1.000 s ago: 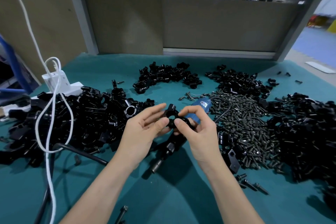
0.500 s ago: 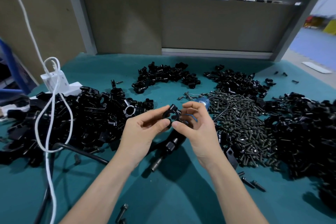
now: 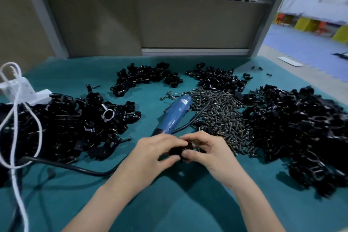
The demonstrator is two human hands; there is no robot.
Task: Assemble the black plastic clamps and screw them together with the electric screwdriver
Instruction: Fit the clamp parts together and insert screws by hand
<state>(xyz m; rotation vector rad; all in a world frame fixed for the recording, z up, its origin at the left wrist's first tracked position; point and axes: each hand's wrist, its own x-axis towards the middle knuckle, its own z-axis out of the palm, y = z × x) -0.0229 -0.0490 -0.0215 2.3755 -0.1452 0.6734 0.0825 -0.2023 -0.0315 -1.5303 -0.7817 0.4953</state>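
Clamp (image 3: pixel 177 151), knobby black plastic, between fingers (image 3: pixel 191 155)

Clamp-strewn teal table (image 3: pixel 169 213), screws (image 3: pixel 222 117)

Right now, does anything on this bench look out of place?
A few screws lie loose near the far right edge of the mat, apart from the screw pile, and a white cable loops across the left clamp heap.

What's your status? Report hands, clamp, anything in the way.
Hands: left hand and right hand both gripping the black clamp. Blue electric screwdriver lies untouched just beyond them. Nothing in between; screw pile at right.
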